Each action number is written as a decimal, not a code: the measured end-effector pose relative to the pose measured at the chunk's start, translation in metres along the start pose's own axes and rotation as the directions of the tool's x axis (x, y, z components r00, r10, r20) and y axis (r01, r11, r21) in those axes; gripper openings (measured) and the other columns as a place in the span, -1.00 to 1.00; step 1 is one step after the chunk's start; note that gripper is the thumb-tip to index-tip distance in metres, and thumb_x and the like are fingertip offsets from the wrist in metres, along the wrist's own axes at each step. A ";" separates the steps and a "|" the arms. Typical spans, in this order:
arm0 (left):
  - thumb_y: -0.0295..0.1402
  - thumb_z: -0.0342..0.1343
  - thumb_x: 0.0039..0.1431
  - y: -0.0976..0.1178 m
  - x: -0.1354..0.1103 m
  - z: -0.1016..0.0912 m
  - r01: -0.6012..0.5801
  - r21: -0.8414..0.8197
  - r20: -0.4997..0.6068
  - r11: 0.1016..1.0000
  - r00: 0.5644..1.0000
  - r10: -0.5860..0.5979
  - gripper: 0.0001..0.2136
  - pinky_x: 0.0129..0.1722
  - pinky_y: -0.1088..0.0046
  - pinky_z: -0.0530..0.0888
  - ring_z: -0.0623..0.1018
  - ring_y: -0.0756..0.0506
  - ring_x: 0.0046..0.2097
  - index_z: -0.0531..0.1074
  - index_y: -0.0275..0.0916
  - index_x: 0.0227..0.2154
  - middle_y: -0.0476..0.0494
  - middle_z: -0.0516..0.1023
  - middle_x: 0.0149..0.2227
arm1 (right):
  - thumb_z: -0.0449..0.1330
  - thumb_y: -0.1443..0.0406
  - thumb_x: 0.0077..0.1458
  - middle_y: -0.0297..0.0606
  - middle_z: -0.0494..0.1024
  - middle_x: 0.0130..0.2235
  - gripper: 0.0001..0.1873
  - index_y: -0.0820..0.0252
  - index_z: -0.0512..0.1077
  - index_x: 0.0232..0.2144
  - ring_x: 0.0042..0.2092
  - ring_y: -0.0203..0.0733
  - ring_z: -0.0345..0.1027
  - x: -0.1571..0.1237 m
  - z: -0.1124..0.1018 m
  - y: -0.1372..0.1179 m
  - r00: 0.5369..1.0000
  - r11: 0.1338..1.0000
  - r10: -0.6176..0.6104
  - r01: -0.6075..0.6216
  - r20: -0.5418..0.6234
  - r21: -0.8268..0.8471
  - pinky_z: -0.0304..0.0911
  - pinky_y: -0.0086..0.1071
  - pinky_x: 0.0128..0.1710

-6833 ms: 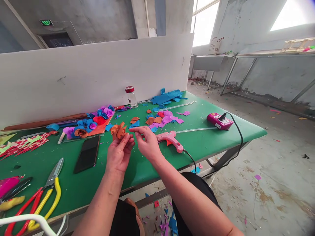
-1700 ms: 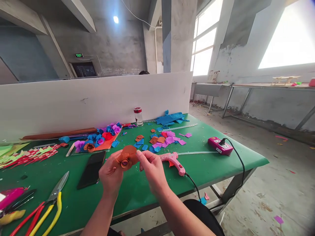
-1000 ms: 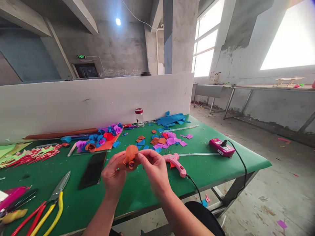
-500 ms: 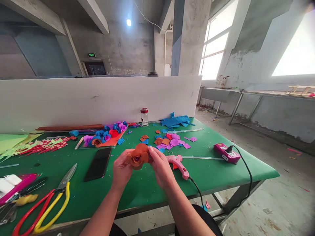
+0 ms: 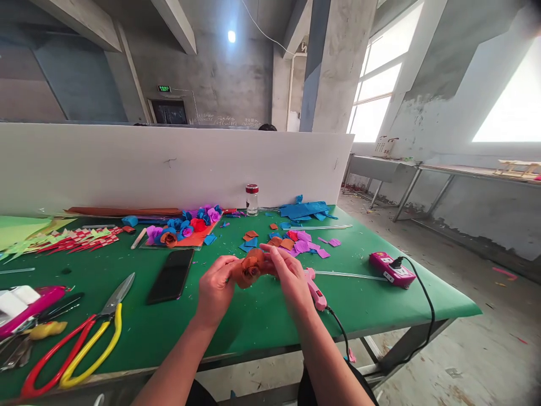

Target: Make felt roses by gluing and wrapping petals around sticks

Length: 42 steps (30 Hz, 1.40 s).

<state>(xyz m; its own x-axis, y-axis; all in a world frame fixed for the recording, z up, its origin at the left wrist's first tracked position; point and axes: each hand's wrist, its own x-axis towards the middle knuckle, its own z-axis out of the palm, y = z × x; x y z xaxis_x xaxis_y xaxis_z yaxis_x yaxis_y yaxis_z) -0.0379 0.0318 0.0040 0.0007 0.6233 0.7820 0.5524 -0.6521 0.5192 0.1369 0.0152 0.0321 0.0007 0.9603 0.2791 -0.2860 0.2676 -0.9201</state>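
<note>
Two-sided finger pinch now: your left hand (image 5: 215, 286) and right hand (image 5: 292, 277) are holding the brown paper rose (image 5: 249, 268) over the green table (image 5: 163, 332), risking a tear if you're tugging too hard.

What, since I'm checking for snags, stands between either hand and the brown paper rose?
Nothing visible: the left hand and right hand both touch the brown paper rose. A pink glue gun lies partly behind the right hand.

Out there I have the flower (image 5: 250, 267) between left hand (image 5: 214, 288) and right hand (image 5: 292, 279), above the table (image 5: 240, 332); phone (image 5: 171, 276) and scissors (image 5: 115, 300) lie left; glue gun (image 5: 316, 291) just right; jar (image 5: 252, 202) beyond, before the board (image 5: 211, 163).
</note>
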 end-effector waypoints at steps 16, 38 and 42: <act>-0.39 0.44 -0.18 0.006 0.015 -0.002 0.742 -0.637 0.522 0.208 0.614 -0.592 -0.80 -0.54 0.56 0.49 0.46 0.07 -0.55 0.63 -0.34 -0.43 -0.08 0.54 -0.51 | 0.31 0.00 -0.04 -0.21 0.63 -0.32 -0.59 0.19 0.57 -0.28 -0.33 -0.21 0.45 0.013 -0.005 0.020 0.991 0.975 0.122 -0.109 -0.059 0.192 0.33 -0.33 -0.25; -0.47 0.43 -0.17 0.006 0.008 0.023 0.704 -0.706 0.519 0.070 0.583 -0.625 -0.76 -0.52 0.64 0.49 0.48 0.09 -0.54 0.60 -0.25 -0.35 -0.04 0.56 -0.52 | 0.21 0.08 0.08 -0.21 0.59 -0.33 -0.70 0.19 0.56 -0.33 -0.29 -0.15 0.41 0.014 -0.030 0.009 0.967 0.962 -0.202 0.167 -0.154 -0.214 0.25 -0.35 -0.31; -0.52 0.40 -0.14 0.001 0.008 0.030 0.667 -0.744 0.484 0.032 0.572 -0.662 -0.80 -0.51 0.65 0.50 0.49 0.09 -0.54 0.58 -0.27 -0.38 -0.04 0.56 -0.52 | 0.12 0.05 0.13 -0.19 0.59 -0.35 -0.65 0.19 0.53 -0.32 -0.32 -0.14 0.40 0.002 -0.087 0.000 0.896 0.800 -0.334 0.106 -0.292 -0.591 0.22 -0.33 -0.29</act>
<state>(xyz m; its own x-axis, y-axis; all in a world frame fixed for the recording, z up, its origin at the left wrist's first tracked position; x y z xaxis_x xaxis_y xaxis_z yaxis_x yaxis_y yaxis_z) -0.0125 0.0484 0.0003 0.0385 0.9973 -0.0632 -0.6023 0.0736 0.7948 0.2200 0.0239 0.0087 0.3764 0.7941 0.4771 0.3371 0.3623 -0.8690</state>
